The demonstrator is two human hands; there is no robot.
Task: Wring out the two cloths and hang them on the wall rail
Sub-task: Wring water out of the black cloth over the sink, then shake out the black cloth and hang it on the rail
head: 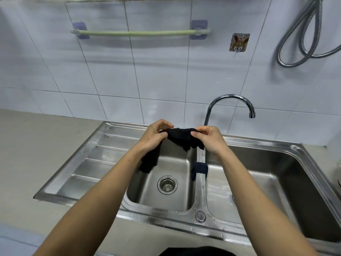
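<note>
A: What are the hands doing?

B: Both are raised over the sink (pixel 129 204). The left hand (pixel 154 136) pinches one end of a black cloth (pixel 181 137) between thumb and curled fingers, and the right hand (pixel 209 139) pinches the other end the same way. The cloth is stretched between them, with a longer part hanging down past the left wrist, toward 7 o'clock from the hands.

A: And the second cloth?

B: A dark blue cloth (pixel 200 169) is draped over the divider between the two basins, at about 5 o'clock from the hands, touching neither hand.

A: Where is the rail?

B: The green wall rail (pixel 140 33) is mounted on the tiled wall, at 12 o'clock from the hands and well apart from them. Nothing hangs on it.

A: Anything else nearby?

B: A chrome tap (pixel 230 100) curves up behind the right basin at 2 o'clock. A small sticker hook (pixel 239 42) sits just right of the rail, and a metal hose (pixel 302 36) loops in the upper right corner. The left basin shows its drain strainer (pixel 167 184) at 6 o'clock.
</note>
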